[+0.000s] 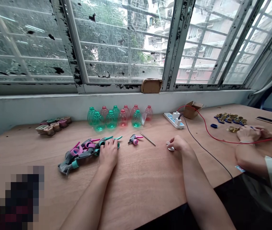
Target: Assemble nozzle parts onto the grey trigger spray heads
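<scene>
My left hand [109,152] lies over the right end of a pile of grey trigger spray heads [84,154] with pink and teal parts. Its fingers stretch forward onto a teal one; whether they grip it is hidden. Off to the right, my right hand [181,143] is closed in a pinch at a small white piece [170,147] on the table, its exact kind not clear. Between my hands lies a single grey and pink spray head [134,140], beside a thin metal rod [147,139].
Green bottles [99,121] and red bottles [123,118] stand by the wall. A power strip [173,120] has a red cable [207,129] running right. Small boxes [54,125] sit at left. Another person's hands [247,132] work near gold and blue parts [230,118].
</scene>
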Demonstrator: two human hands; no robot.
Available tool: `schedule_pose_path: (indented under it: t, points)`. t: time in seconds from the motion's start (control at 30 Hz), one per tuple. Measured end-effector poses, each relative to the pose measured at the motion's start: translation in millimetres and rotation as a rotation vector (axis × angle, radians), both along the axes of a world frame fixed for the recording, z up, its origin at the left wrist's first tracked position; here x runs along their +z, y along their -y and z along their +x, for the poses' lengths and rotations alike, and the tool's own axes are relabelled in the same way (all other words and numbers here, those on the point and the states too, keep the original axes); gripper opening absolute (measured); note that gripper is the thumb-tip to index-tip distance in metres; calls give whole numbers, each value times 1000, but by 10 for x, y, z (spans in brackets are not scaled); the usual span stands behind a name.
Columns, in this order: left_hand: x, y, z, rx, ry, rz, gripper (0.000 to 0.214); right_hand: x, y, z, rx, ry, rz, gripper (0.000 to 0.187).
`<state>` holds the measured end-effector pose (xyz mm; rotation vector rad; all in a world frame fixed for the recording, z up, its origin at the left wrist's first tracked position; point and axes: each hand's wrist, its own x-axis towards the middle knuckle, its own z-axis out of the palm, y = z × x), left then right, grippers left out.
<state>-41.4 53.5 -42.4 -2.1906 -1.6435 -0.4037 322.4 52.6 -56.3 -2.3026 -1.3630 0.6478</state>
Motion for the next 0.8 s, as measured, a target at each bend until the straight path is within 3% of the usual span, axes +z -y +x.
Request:
schedule_pose_path:
  t: [0.23,0.4,0.57,0.67,0.8]
  points:
    - [-3,10,3,-28,30,-15,34,-81,-27,23,16,37,74,16]
    - [7,9,-4,-7,85,38,37,23,-6,-121,40,103,244,21]
    - [75,14,-10,-43,254,87,35,163,47,-711,259,110,539,24]
    - [99,56,27,-197,362,86,33,182,130,-1156,462,68,739,22]
    - [50,152,131,-363,542,-70,31,129,220,-1544,563,4,975,17]
